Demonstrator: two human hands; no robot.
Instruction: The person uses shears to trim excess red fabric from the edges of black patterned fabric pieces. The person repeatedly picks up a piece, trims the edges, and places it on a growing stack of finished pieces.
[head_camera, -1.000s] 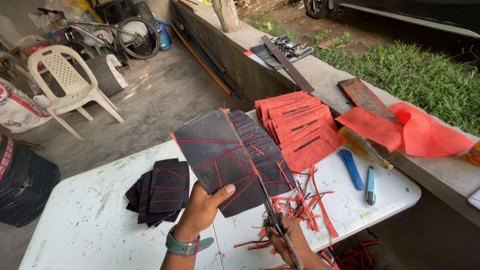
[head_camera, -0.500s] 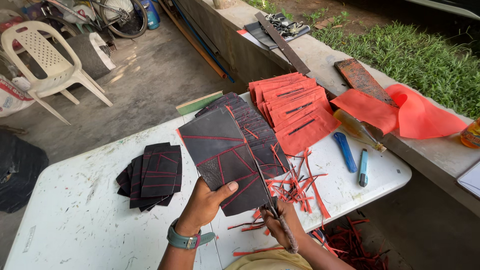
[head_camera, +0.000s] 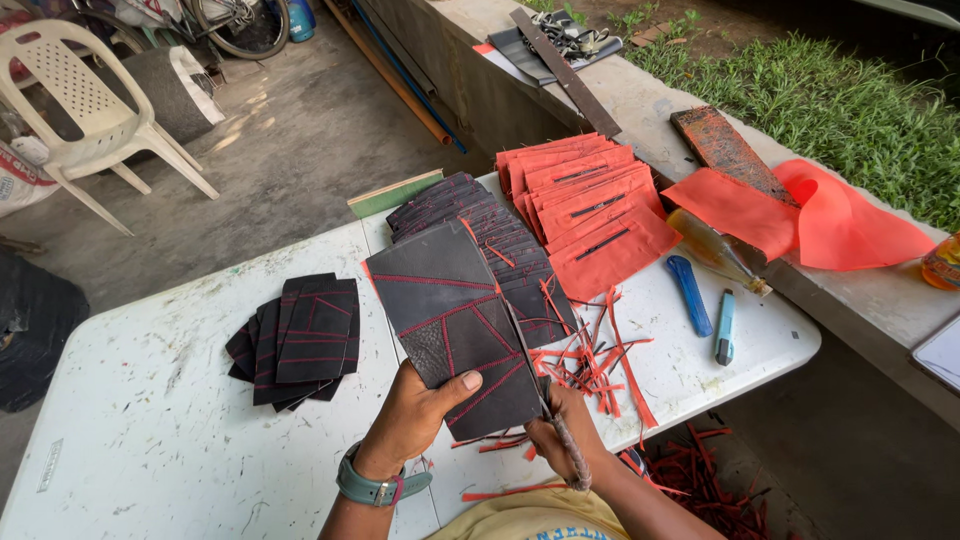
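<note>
Holding a black stitched panel (head_camera: 455, 325) up over the white desk (head_camera: 150, 430), my left hand (head_camera: 420, 405) grips it at the lower edge, thumb pressed flat on the front and the fingers closed behind. The panel is dark, with red seam lines across it, and it stands tilted above the desk, not lying on it. My right hand (head_camera: 560, 440) is closed around the handles of the scissors (head_camera: 540, 400); their blades run up along the right edge of the panel, at about 3 o'clock from its middle.

I judge the step in hand to be the trimming of that right edge. The red strips (head_camera: 590, 360) lying on the desk just at 3 o'clock of the panel look like offcuts from the same kind of cut.

At 12 o'clock of the panel lies a fanned row of dark panels (head_camera: 480, 225), and further toward 1 o'clock a fan of orange pieces (head_camera: 590, 205). At 9 o'clock, well apart, there is a small pile of dark panels (head_camera: 300, 335).

For the next move I think the blades must stay close beside the red seam without crossing it, and the left hand must keep the panel stiff and steady, because it is unsupported in the air.
</note>
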